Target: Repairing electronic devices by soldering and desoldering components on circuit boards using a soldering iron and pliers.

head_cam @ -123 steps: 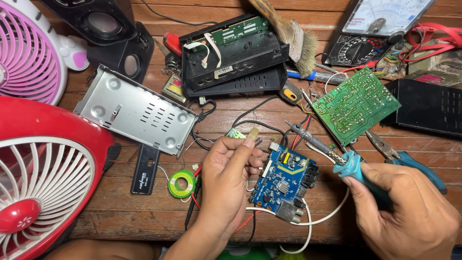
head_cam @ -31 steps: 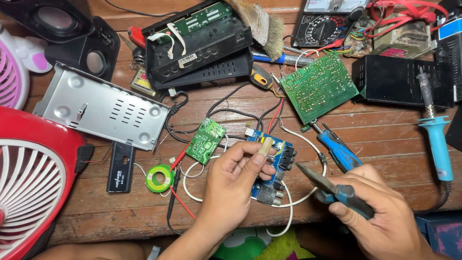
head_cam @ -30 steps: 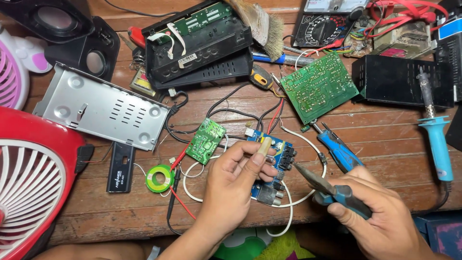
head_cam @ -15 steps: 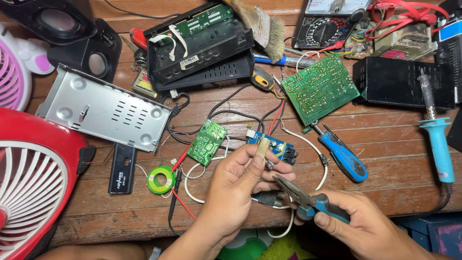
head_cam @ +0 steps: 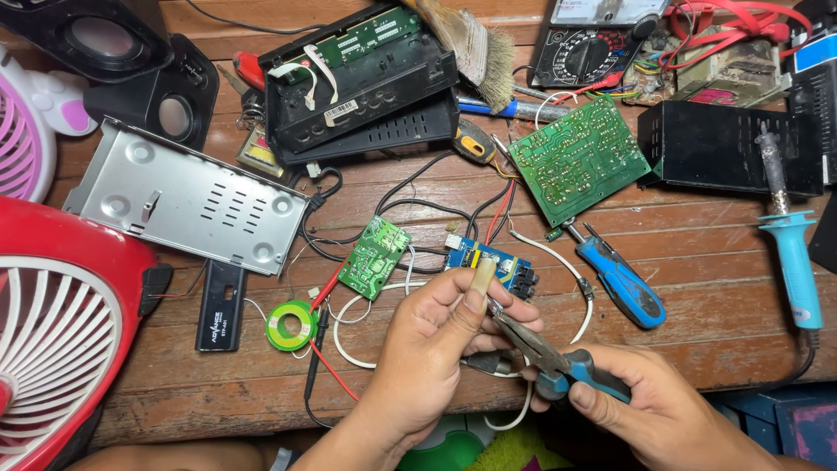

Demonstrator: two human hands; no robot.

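My left hand (head_cam: pixel 432 349) hovers over a small blue circuit board (head_cam: pixel 499 262) with white wires (head_cam: pixel 558 253) trailing from it. Its thumb and fingers pinch a small part that is too hidden to identify. My right hand (head_cam: pixel 667 414) grips the blue handles of needle-nose pliers (head_cam: pixel 545 353). The plier jaws point up-left, and their tips touch the spot pinched by my left fingers. A small green circuit board (head_cam: pixel 375 257) lies just left of the blue one.
A large green board (head_cam: pixel 580 157), a blue-handled screwdriver (head_cam: pixel 621 281) and a light-blue soldering iron (head_cam: pixel 792 257) lie to the right. A metal cover (head_cam: pixel 187 201), an open black case (head_cam: pixel 357 78), a green solder spool (head_cam: pixel 292 324) and a red fan (head_cam: pixel 61 340) sit to the left.
The soldering iron held four seconds ago now lies at the right. My right hand has brought the pliers leftward until their tips meet my left fingers.
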